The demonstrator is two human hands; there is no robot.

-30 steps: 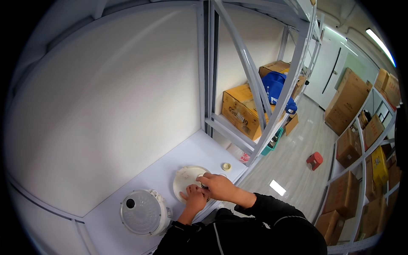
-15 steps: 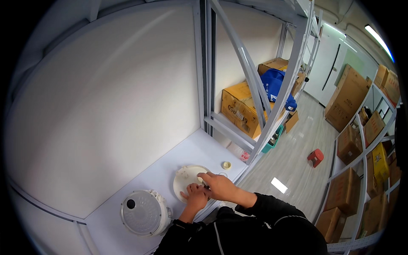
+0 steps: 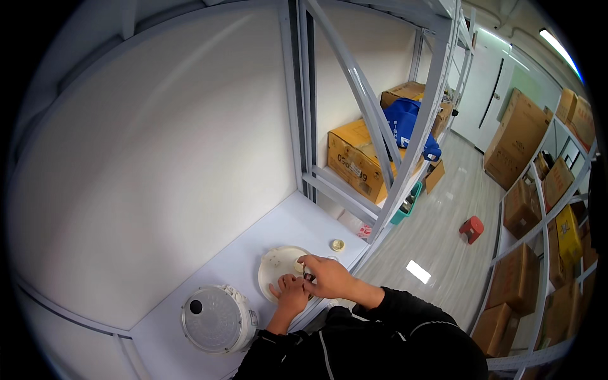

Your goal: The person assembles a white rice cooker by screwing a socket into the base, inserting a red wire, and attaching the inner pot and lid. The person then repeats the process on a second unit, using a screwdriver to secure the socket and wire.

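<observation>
A round, shallow off-white lid or dish [image 3: 271, 265] lies on the bench in front of me. My left hand [image 3: 292, 295] rests over its near part, fingers spread on it. My right hand [image 3: 328, 277] is closed beside the left, its index finger reaching over the lid. A small dark thing [image 3: 308, 277] shows between the two hands; its kind is hidden by the fingers. On the left stands a white drum-shaped housing [image 3: 214, 320] with a grey ribbed round top and a black disc on it. A small cream ring or roll [image 3: 338, 245] lies beyond my right hand.
The pale bench [image 3: 244, 247] ends at a metal rack post on the right. Past it, the rack holds a yellow carton [image 3: 354, 158] and a blue bag [image 3: 405, 123]. A red stool [image 3: 472, 229] stands on the floor; shelves of cartons [image 3: 514, 272] line the far right.
The view has shifted slightly. Both hands stay together over the lid, with only a slight movement of the right fingers.
</observation>
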